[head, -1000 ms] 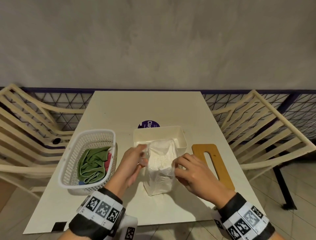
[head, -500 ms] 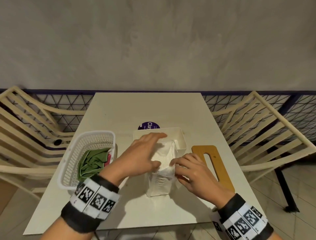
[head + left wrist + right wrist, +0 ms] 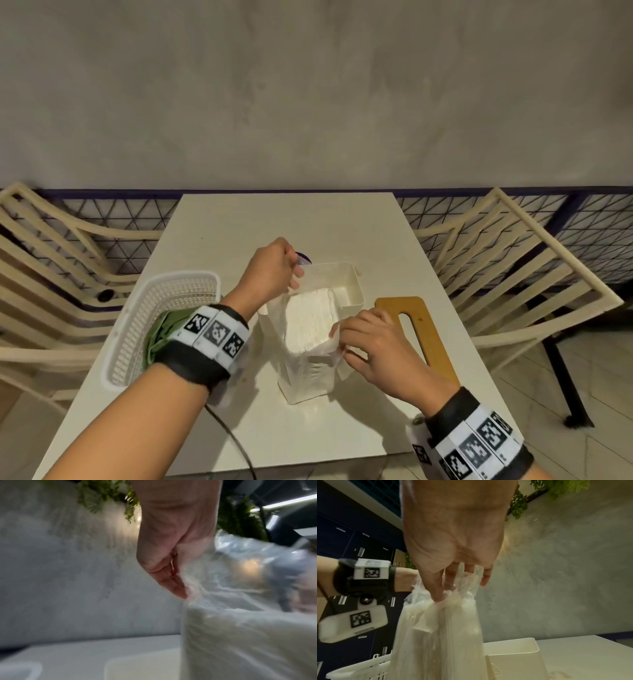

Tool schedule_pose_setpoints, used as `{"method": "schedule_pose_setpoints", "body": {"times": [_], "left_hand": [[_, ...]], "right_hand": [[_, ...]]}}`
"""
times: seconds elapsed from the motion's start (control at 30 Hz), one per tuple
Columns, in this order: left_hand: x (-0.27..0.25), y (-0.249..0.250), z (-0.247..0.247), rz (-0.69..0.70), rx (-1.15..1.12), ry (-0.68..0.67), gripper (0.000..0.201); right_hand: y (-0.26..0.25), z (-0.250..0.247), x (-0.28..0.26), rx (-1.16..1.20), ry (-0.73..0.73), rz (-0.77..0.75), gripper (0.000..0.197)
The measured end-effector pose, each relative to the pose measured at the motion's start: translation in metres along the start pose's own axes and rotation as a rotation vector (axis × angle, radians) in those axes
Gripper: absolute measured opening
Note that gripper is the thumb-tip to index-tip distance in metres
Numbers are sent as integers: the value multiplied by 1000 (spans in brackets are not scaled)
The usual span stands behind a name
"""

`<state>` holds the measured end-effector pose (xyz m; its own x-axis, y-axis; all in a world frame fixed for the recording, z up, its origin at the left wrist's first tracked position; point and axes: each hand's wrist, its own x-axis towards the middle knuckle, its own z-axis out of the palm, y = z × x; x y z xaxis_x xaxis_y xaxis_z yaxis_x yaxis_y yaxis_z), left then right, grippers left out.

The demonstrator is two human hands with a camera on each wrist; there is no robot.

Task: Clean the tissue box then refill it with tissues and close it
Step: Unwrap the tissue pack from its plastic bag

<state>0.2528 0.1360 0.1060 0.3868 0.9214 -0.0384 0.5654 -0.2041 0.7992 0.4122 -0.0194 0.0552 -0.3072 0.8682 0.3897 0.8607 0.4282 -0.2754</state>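
The tissue pack [image 3: 308, 346] stands upright on the tabletop [image 3: 342, 428], just before the open box [image 3: 346, 284]; both hands (left [image 3: 270, 270], right [image 3: 373, 346]) pinch its clear wrapper [image 3: 464, 588] at the top, stretched apart.

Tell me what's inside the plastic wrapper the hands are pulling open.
Inside the wrapper stands a white stack of tissues, its top bared where the left hand and right hand pinch the plastic apart. The lower stack shows only dimly through the film; its base is hidden.
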Motion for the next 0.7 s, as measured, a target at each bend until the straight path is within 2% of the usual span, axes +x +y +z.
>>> {"method": "schedule_pose_setpoints", "body": {"times": [0.07, 0.17, 0.27, 0.37, 0.4, 0.43, 0.5, 0.53, 0.63, 0.7], "left_hand": [[10, -6, 5, -194, -227, -23, 27], [13, -16, 12, -321, -343, -115, 40], [17, -17, 7, -341, -399, -245, 41], [22, -19, -4, -316, -399, -348, 25], [23, -20, -7, -318, -420, -387, 21], [24, -22, -8, -326, -447, -414, 22], [27, -25, -5, -347, -473, -412, 28], [30, -28, -2, -356, -480, -388, 33], [33, -31, 5, -383, -515, -385, 45], [30, -28, 7, -380, -535, -427, 45]], "right_hand": [[-1, 0, 1, 4, -1, -13, 5], [-2, 0, 2, 15, -1, -5, 6], [-4, -2, 2, 70, -26, 50, 15], [-7, -5, 5, 288, -109, 252, 50], [-6, -5, 8, 350, -112, 307, 56], [-6, -4, 11, 371, -89, 312, 50], [-9, -4, 14, 292, -4, 168, 15], [-12, -4, 13, 230, 16, 57, 10], [-18, 6, 0, -22, -62, -232, 15], [-17, 11, -7, -129, -133, -270, 13]]}}
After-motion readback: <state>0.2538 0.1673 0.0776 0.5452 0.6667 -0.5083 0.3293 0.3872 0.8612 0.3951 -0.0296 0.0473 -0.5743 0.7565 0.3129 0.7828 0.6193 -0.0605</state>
